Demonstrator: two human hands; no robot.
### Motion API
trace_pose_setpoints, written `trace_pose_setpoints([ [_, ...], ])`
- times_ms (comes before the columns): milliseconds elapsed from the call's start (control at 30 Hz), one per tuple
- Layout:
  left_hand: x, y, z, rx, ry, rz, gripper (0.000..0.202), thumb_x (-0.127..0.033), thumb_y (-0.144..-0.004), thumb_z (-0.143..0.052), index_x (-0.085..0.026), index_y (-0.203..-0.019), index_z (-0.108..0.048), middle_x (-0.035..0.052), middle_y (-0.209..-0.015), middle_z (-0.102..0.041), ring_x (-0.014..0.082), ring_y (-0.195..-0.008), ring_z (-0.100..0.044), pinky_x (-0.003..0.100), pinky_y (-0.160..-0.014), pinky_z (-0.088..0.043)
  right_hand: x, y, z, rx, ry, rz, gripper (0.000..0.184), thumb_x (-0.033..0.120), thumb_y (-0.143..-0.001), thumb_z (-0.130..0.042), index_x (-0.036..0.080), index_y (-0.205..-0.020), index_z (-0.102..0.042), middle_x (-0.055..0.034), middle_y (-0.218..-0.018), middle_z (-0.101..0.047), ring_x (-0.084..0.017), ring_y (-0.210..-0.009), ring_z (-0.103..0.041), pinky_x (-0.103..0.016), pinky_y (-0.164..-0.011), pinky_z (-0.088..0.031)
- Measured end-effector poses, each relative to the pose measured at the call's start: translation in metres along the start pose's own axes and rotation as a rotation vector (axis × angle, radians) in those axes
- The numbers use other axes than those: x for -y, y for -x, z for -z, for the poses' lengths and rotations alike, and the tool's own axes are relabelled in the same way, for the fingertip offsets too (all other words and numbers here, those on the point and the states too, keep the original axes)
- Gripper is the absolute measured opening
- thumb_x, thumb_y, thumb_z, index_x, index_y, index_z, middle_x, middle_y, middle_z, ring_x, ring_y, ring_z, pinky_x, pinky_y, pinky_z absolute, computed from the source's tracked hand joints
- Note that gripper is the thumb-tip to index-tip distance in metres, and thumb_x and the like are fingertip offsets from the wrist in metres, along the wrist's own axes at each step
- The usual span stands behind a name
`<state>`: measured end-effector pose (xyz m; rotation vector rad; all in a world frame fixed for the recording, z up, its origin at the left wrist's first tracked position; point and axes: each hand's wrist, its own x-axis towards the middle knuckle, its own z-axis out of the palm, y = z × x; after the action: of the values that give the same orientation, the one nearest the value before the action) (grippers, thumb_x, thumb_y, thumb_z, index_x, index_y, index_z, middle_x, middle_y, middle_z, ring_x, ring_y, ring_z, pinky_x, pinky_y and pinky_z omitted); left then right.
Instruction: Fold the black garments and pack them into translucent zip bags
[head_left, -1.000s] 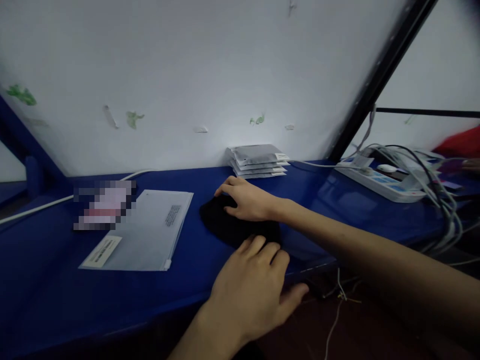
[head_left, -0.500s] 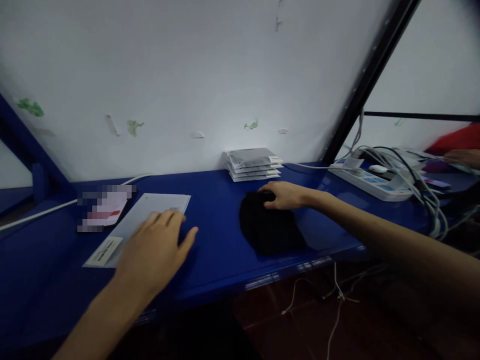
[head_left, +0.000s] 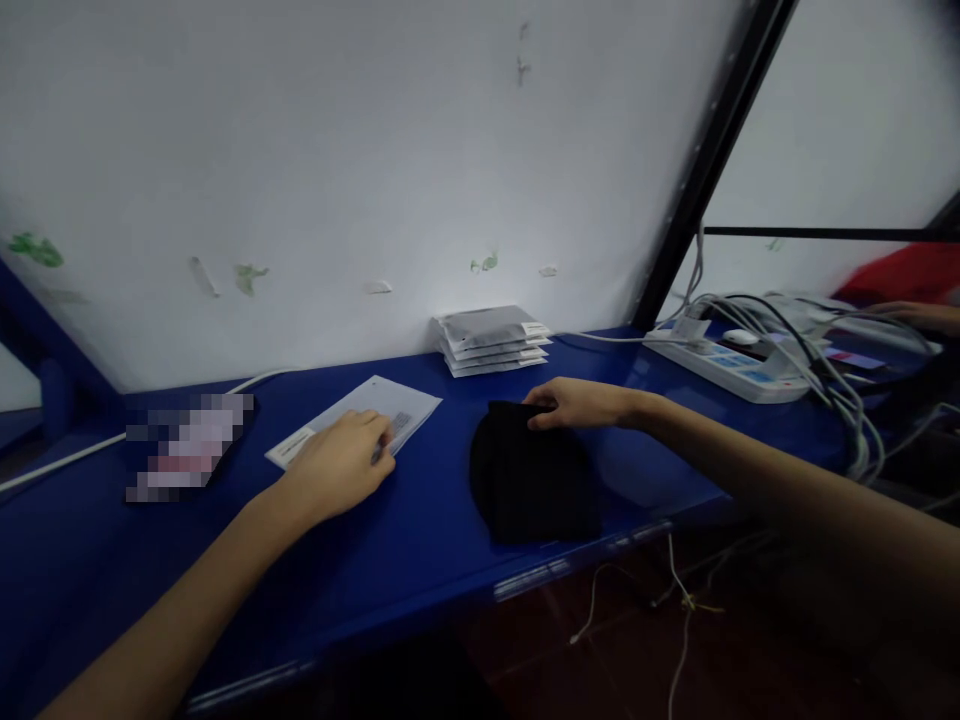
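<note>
Head view: two bare hands on a blue workbench [head_left: 420, 560], one on a plastic pouch, one on a dark cloth.

The left hand [head_left: 341, 465] lies palm down with fingers loosely spread on the near end of a flat clear zip pouch [head_left: 375, 408], seemingly pinning it to the bench. The right hand [head_left: 577, 403] reaches in from the right, its fingers narrowed onto the far edge of a black folded cloth [head_left: 532, 485], which lies flat near the bench's front lip; the grip looks meant to keep the fold together. A stack of grey sealed packets [head_left: 491, 338] sits against the white wall. A power strip [head_left: 724, 362] with tangled cables lies to the right, beyond it another person's hand [head_left: 911, 315].
</note>
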<state>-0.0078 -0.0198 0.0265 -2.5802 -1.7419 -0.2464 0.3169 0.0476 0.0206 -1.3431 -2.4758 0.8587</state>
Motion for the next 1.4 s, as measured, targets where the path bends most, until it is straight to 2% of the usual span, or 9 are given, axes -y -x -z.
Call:
trace_pose_setpoints([
  [133,0.007,-0.016,-0.010,-0.078,0.104,-0.037,0.018,-0.030,-0.086,-0.047,-0.021,-0.086,-0.063,0.0059,-0.098,-0.068,0.0250,-0.098,-0.059,0.037,-0.085,-0.045,0.008,0.002,0.000,0.024,0.096,0.044,0.019,0.028,-0.078,-0.061,0.022,-0.094,-0.069,-0.0017,-0.087,-0.073,-0.020,-0.077,-0.065,-0.032,-0.071,-0.051],
  [400,0.010,-0.013,-0.019,-0.139,0.303,0.038,0.020,-0.034,-0.088,-0.051,-0.022,-0.088,-0.067,0.0027,-0.097,-0.071,0.0237,-0.097,-0.061,0.036,-0.083,-0.046,0.040,-0.001,-0.013,-0.005,0.217,0.108,0.024,0.021,-0.076,-0.061,0.022,-0.100,-0.063,-0.0019,-0.091,-0.070,-0.018,-0.074,-0.062,-0.027,-0.062,-0.045],
  [633,0.003,-0.012,-0.018,-0.172,0.334,0.081,0.015,-0.026,-0.081,-0.055,-0.021,-0.083,-0.068,0.0042,-0.090,-0.071,0.0245,-0.090,-0.064,0.036,-0.081,-0.048,0.081,-0.031,-0.033,-0.470,0.297,0.482,0.021,0.016,-0.081,-0.056,0.022,-0.101,-0.060,-0.0056,-0.102,-0.065,-0.023,-0.099,-0.056,-0.039,-0.090,-0.041],
  [767,0.004,-0.010,-0.017,-0.176,0.412,0.174,0.014,-0.019,-0.076,-0.050,-0.019,-0.077,-0.065,0.0030,-0.079,-0.069,0.0219,-0.075,-0.063,0.030,-0.066,-0.046,0.096,-0.050,-0.062,-0.624,0.398,0.581,0.023,0.014,-0.086,-0.052,0.019,-0.107,-0.059,-0.0091,-0.108,-0.062,-0.025,-0.102,-0.050,-0.039,-0.088,-0.040],
  [867,0.008,-0.011,-0.018,-0.170,0.574,0.256,0.013,-0.023,-0.073,-0.053,-0.018,-0.076,-0.064,-0.0001,-0.069,-0.066,0.0201,-0.068,-0.060,0.027,-0.059,-0.042,0.096,-0.061,-0.082,-0.755,0.491,0.595,0.021,0.012,-0.088,-0.050,0.017,-0.106,-0.060,-0.0112,-0.107,-0.061,-0.025,-0.097,-0.050,-0.038,-0.083,-0.039],
  [1033,0.011,-0.015,-0.020,-0.226,0.994,0.404,0.016,-0.029,-0.066,-0.062,-0.018,-0.077,-0.068,-0.0003,-0.069,-0.066,0.0170,-0.067,-0.060,0.024,-0.058,-0.044,0.090,-0.064,-0.090,-0.759,0.609,0.681,0.014,0.012,-0.091,-0.049,0.018,-0.084,-0.060,-0.0047,-0.083,-0.060,-0.019,-0.077,-0.048,-0.033,-0.068,-0.032],
  [1200,0.010,-0.015,-0.019,-0.267,1.109,0.441,0.020,-0.032,-0.065,-0.070,-0.018,-0.079,-0.070,0.0021,-0.069,-0.067,0.0145,-0.059,-0.058,0.023,-0.051,-0.042,0.091,-0.061,-0.089,-0.743,0.674,0.710,0.023,0.012,-0.095,-0.043,0.018,-0.089,-0.064,-0.0012,-0.074,-0.061,-0.015,-0.065,-0.046,-0.033,-0.066,-0.030],
  [1267,0.011,-0.014,-0.018,-0.261,1.119,0.456,0.022,-0.033,-0.067,-0.070,-0.017,-0.082,-0.070,0.0020,-0.068,-0.067,0.0144,-0.058,-0.057,0.023,-0.051,-0.042,0.090,-0.062,-0.090,-0.670,0.600,0.719,0.022,0.014,-0.095,-0.044,0.017,-0.094,-0.065,-0.0024,-0.079,-0.064,-0.015,-0.067,-0.050,-0.032,-0.068,-0.034],
  [1400,0.013,-0.014,-0.016,-0.334,1.000,0.448,0.021,-0.038,-0.074,-0.067,-0.019,-0.080,-0.070,0.0021,-0.073,-0.069,0.0166,-0.067,-0.062,0.026,-0.058,-0.046,0.090,-0.061,-0.090,-0.480,0.360,0.705,0.021,0.021,-0.094,-0.048,0.015,-0.105,-0.065,-0.0087,-0.104,-0.069,-0.018,-0.091,-0.061,-0.033,-0.083,-0.044],
])
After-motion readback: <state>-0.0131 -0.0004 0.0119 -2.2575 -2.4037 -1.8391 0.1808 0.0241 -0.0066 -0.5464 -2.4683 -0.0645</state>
